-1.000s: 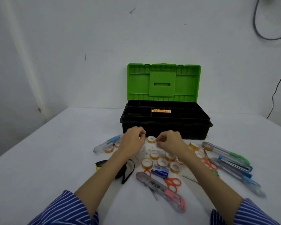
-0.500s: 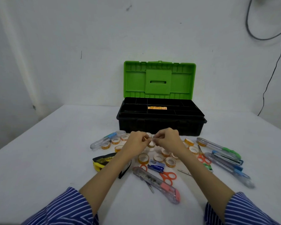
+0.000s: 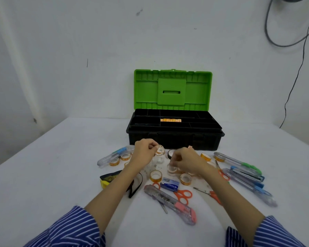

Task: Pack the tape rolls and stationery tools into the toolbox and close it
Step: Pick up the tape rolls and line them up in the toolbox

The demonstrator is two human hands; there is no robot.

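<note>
While the toolbox (image 3: 175,134) stands open at the far middle of the white worktop (image 3: 43,175), its green lid (image 3: 173,90) upright and its black tray showing one orange strip (image 3: 170,120) in a middle compartment, both hands work just in front of it. From the head view, the left hand (image 3: 144,154) has its fingers curled, pinching a clear tape roll (image 3: 160,151) raised a little above the worktop, near the toolbox's front wall. The right hand (image 3: 185,161) lies just beside it, fingers bent down onto another clear tape roll (image 3: 172,168); whether it grips or only touches that roll cannot be told. More tape rolls lie around and under the hands, among them one (image 3: 156,176) toward the camera and one (image 3: 185,179) beside a small blue box (image 3: 169,184). A pink-ended utility knife (image 3: 170,202) and orange scissors (image 3: 183,195) lie nearer the person. Several utility knives (image 3: 243,173) lie to the right, another blue one (image 3: 114,155) to the left, and a yellow and black tape measure (image 3: 109,178) sits by the left forearm.
</note>
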